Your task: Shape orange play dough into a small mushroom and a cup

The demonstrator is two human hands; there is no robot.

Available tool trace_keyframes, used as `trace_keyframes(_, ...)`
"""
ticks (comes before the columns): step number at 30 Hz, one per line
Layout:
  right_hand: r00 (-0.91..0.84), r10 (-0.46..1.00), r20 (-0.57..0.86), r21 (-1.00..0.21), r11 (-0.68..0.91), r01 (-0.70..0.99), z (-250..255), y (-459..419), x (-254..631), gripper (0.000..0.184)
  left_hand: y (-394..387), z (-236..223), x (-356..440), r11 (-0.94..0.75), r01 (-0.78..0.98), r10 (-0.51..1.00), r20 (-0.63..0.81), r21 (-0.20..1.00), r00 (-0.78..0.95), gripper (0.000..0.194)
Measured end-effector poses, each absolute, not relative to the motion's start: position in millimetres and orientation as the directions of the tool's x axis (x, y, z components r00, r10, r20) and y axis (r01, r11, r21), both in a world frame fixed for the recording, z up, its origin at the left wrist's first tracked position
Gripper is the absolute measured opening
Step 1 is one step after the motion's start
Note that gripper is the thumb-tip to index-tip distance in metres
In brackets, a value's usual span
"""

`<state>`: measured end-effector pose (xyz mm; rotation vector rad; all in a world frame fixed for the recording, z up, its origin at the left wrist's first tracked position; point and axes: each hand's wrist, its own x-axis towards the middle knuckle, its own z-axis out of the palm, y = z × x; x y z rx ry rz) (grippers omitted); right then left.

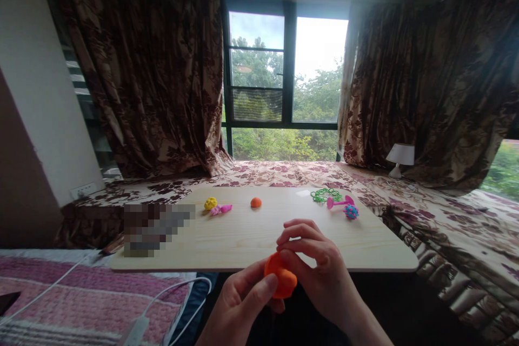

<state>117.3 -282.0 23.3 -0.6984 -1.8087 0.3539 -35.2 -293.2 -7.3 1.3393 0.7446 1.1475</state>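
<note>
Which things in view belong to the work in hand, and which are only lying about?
In use:
orange lump, in left hand, right hand touching
perhaps small orange piece, same colour

Lying about:
yellow lump
pink lump
green loops
pink spool-shaped thing
spiky ball
lamp

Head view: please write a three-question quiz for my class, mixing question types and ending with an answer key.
1. What colour is the held lump, between the left hand and the right hand?
A yellow
B orange
C green

2. True or false: the spiky ball lies to the right of the yellow lump.

3. Short answer: what stands beyond the far right corner of the table, near the right-hand curtain?

Key: 1 B; 2 true; 3 a white lamp.
</note>
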Motion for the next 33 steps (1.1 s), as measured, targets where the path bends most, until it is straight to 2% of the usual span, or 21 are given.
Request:
trace_keyframes(8, -0.311, 0.666, 0.678, -0.606, 0.746, 0.277, 27, -285, 126, 0.019, -295, -4, -35, -0.166, -0.218, 0.904, 0.237, 0.962, 0.355, 0.026)
trace_keyframes(14, -0.234, 0.641, 0.731, -0.574, 0.763, 0.299, 26, -284, 118, 0.017, -297, -4, -33, -0.160, -0.198, 0.913, 0.222, 0.967, 0.343, 0.032)
trace_keyframes(18, -0.228, 0.630, 0.743, -0.561, 0.771, 0.302, 26, -285, 117, 0.018, -297, -4, -32, -0.123, -0.252, 0.913, 0.209, 0.960, 0.352, 0.032)
trace_keyframes(25, -0.199, 0.645, 0.738, -0.572, 0.754, 0.323, 28, -287, 130, 0.017, -299, -5, -32, -0.084, -0.308, 0.957, 0.163, 0.948, 0.241, 0.036)
trace_keyframes(30, -0.191, 0.635, 0.749, -0.548, 0.755, 0.361, 25, -287, 126, 0.008, -299, -7, -32, -0.075, -0.294, 0.953, 0.156, 0.953, 0.261, 0.041)
trace_keyframes(33, -0.167, 0.601, 0.781, -0.514, 0.772, 0.375, 22, -284, 122, 0.012, -298, -8, -32, -0.072, -0.296, 0.948, 0.158, 0.952, 0.277, 0.044)
